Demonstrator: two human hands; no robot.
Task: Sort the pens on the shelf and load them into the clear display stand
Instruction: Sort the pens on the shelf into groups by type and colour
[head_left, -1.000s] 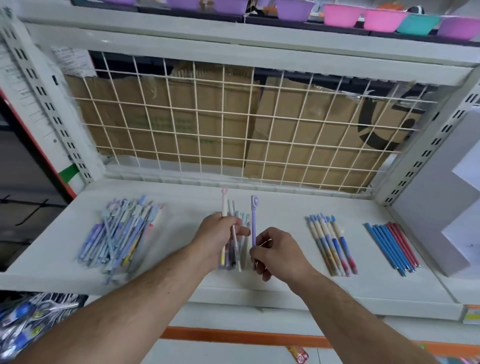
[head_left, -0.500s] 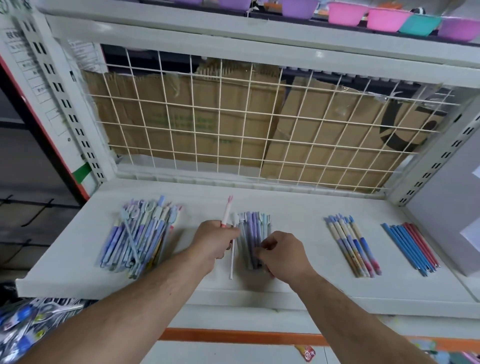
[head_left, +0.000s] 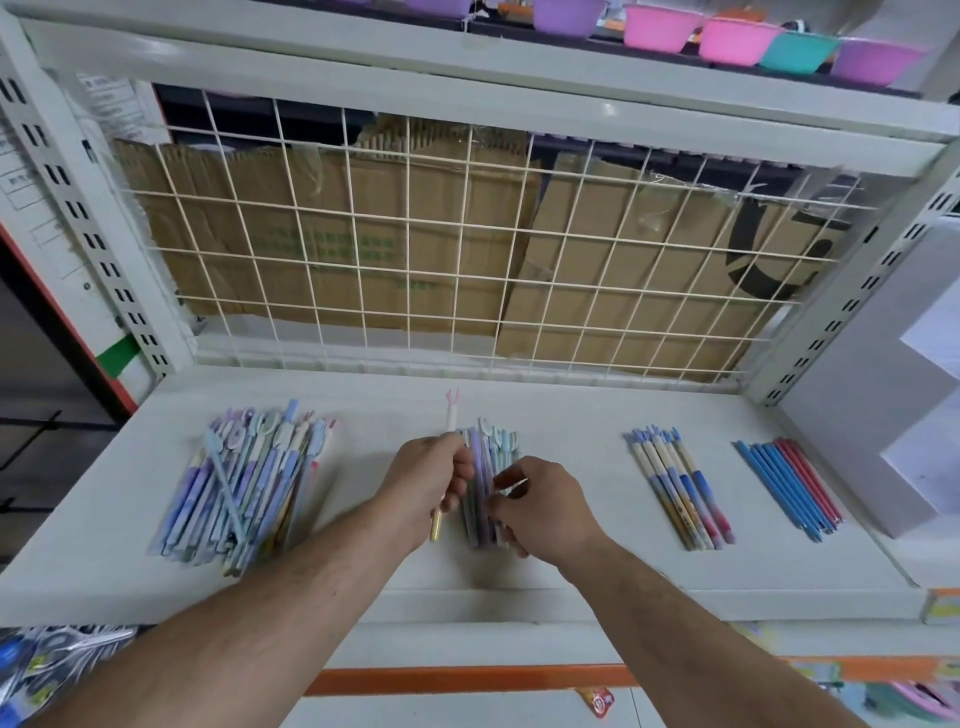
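Observation:
On the white shelf (head_left: 571, 561) lie four groups of pens. A big mixed pastel heap (head_left: 244, 483) is at the left. A small pastel group (head_left: 488, 467) lies in the middle, a blue-and-cream set (head_left: 680, 488) to its right, and blue and red pens (head_left: 789, 483) at the far right. My left hand (head_left: 431, 478) grips a white pen with a pink forked top (head_left: 451, 415), held upright beside the middle group. My right hand (head_left: 540, 506) rests on the middle group, fingers curled and touching the pens. No clear display stand is in view.
A wire grid (head_left: 467, 260) with cardboard behind it closes the back of the shelf. Coloured bowls (head_left: 737, 39) sit on the shelf above. A grey box (head_left: 872, 415) stands at the far right. Packaged goods (head_left: 47, 670) hang below left.
My right hand laid the purple pen down on the middle group and now rests on those pens. My left hand keeps the white pink-topped pen; the other pens it held now lie in that group.

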